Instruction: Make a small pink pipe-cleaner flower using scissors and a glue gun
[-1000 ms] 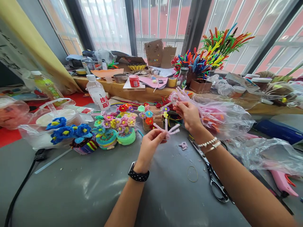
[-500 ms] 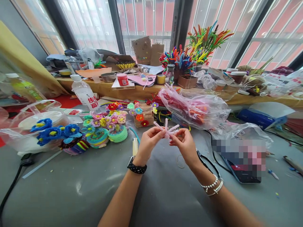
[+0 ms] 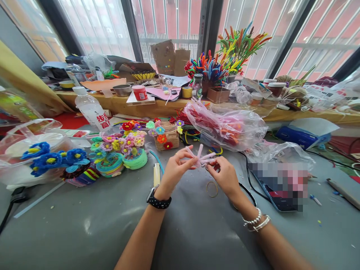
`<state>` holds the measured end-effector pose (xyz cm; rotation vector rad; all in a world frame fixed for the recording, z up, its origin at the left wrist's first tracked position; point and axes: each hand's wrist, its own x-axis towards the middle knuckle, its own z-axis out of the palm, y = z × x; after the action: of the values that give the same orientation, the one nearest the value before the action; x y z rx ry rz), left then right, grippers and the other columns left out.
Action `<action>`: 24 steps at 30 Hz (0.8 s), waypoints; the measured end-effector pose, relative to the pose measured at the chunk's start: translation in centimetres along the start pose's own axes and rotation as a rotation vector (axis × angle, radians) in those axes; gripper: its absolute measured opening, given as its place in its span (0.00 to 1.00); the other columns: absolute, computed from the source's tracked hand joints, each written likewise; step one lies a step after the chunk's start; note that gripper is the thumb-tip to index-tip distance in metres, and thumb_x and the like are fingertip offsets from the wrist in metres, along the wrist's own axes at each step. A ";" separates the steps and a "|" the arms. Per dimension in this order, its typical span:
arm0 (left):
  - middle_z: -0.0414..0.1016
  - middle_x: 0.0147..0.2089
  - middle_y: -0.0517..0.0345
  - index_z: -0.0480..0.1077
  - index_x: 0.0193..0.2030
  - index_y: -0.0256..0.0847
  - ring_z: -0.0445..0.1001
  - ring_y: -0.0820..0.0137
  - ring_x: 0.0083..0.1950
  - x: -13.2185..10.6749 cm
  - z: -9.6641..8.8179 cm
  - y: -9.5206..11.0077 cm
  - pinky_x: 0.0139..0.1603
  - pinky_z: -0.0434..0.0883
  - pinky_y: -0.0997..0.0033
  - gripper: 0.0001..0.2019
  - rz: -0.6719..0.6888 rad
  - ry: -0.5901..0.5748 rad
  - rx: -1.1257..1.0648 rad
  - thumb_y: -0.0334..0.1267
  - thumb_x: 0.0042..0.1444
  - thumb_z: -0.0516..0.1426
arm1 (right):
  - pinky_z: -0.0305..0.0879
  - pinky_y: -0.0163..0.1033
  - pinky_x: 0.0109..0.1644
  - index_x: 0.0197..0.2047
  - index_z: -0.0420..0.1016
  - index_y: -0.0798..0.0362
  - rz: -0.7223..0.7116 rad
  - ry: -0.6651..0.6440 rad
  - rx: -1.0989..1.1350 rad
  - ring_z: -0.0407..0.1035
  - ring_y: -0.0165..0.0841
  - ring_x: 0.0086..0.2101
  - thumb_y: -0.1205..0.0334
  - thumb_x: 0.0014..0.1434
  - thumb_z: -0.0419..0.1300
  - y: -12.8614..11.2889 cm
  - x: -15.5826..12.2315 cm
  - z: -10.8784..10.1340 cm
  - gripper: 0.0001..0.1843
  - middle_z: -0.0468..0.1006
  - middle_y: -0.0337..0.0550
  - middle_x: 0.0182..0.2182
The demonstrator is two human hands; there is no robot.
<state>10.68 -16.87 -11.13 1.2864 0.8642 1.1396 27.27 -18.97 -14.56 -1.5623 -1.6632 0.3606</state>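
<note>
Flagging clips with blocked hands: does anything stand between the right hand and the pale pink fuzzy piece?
Nothing visible does. The left hand holds the pale pink fuzzy piece, and the right hand is right at its strands; whether it grips one is unclear. The small woven basket stands beyond the hands, not between.

Fuzzy stems, smooth table
The stems look matt, the table glossy, the pinkish bag of wrinkled, shiny plastic.

Strands are pale pink; watch strap, black, white-dotted; tabletop, grey; flowers at nine o'clock, blue, yellow-centred.
</note>
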 end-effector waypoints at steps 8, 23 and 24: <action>0.73 0.27 0.58 0.69 0.30 0.36 0.72 0.72 0.29 -0.1 -0.9 -0.2 0.33 0.71 0.74 0.09 0.180 0.197 0.294 0.41 0.47 0.56 | 0.56 0.33 0.26 0.25 0.62 0.54 0.056 -0.389 0.330 0.60 0.29 0.23 0.39 0.52 0.44 0.8 -2.9 -1.0 0.25 0.65 0.38 0.21; 0.76 0.31 0.54 0.71 0.31 0.37 0.74 0.70 0.30 -0.7 0.5 -0.1 0.32 0.71 0.74 0.08 0.293 0.098 0.568 0.40 0.48 0.56 | 0.56 0.33 0.28 0.29 0.62 0.53 -0.092 -0.291 0.112 0.58 0.27 0.23 0.44 0.55 0.44 -0.1 -4.0 -1.2 0.20 0.67 0.40 0.27; 0.76 0.31 0.54 0.71 0.31 0.37 0.74 0.70 0.30 -0.7 0.6 -0.1 0.33 0.71 0.74 0.08 0.281 0.094 0.570 0.40 0.48 0.56 | 0.56 0.33 0.28 0.29 0.62 0.53 -0.090 -0.270 0.092 0.58 0.28 0.23 0.45 0.55 0.45 -0.2 -4.0 -1.2 0.20 0.67 0.39 0.27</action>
<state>11.02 -17.72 -11.20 1.8774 1.1554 1.2245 27.67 -23.12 -15.08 -1.4132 -1.8865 0.6138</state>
